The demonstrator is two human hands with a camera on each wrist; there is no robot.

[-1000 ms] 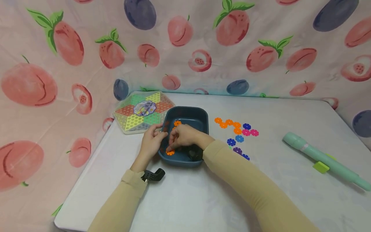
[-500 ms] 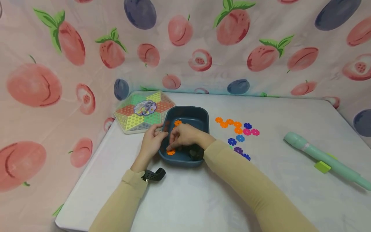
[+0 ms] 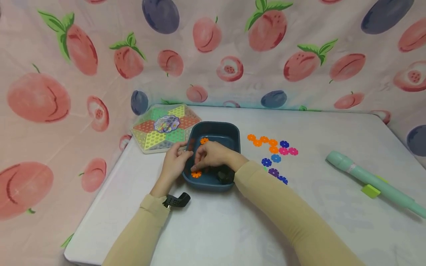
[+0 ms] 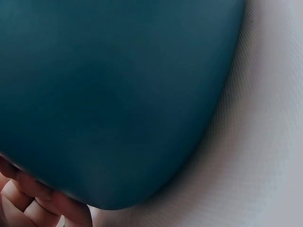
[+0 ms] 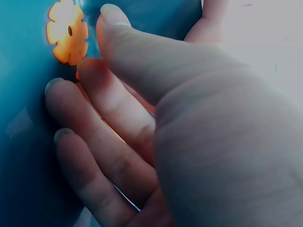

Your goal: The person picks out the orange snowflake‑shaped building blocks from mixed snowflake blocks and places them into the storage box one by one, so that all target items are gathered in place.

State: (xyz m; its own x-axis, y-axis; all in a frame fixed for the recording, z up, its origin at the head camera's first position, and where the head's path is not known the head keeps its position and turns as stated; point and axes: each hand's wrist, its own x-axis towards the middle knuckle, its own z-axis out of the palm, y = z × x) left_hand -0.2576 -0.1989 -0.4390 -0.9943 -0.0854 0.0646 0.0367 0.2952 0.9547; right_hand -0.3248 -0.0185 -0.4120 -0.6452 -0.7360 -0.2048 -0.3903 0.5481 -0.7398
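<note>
A dark blue plastic basin (image 3: 213, 188) stands on the table. My left hand (image 3: 173, 162) grips its left rim, thumb at the edge; in the left wrist view curled fingers (image 4: 42, 198) lie against the basin's outer wall. My right hand (image 3: 213, 155) reaches down inside, fingers loosely bent. Its thumb and index fingertip lie beside an orange notched disc (image 5: 68, 33), with a gap between them. Orange glimpses show between the fingers, so more discs lie behind them. Another orange disc (image 3: 204, 141) lies farther back in the basin. A dark object (image 3: 226, 175) sits in its near right corner.
Orange, blue, pink and purple notched discs (image 3: 273, 149) lie right of the basin. A Chinese checkers board (image 3: 166, 127) lies behind left. Farther right lies a pale green tube-shaped object (image 3: 369, 181) with a bright green block (image 3: 370, 191). A fruit-print cloth (image 3: 229, 33) hangs behind the table.
The view has shifted very slightly. Both hands, the basin and the discs keep nearly the same places.
</note>
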